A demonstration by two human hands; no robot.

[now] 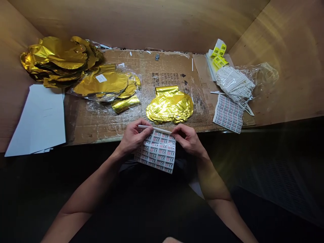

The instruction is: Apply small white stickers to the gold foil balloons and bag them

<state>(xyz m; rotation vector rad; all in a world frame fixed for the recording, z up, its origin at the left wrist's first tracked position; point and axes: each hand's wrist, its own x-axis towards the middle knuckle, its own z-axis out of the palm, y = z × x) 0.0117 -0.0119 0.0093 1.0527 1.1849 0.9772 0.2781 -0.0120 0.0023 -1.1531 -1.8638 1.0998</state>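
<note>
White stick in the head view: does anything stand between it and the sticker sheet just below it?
Nothing visible does: the white stick appears to lie along the sticker sheet's top edge, held between the left hand and right hand.

"What sort of place is this?"

"A small packing workstation is indicated, not a kitchen or a home. The bench is covered by a flattened sheet of brown corrugated cardboard (101, 131), and the space is enclosed by smooth tan panels (136, 23)."

"What else is seen there?"

"Shiny gold foil balloons (60, 57) are stacked at one side, and more are held in a clear plastic bag (95, 106). Thin white sticks (234, 82) are bundled together, and a printed white label sheet (228, 113) and bright yellow barcode labels (219, 50) are laid nearby."

"And the paper?"

"Plain white card sheets (37, 121) are stacked beside the bench."
</note>
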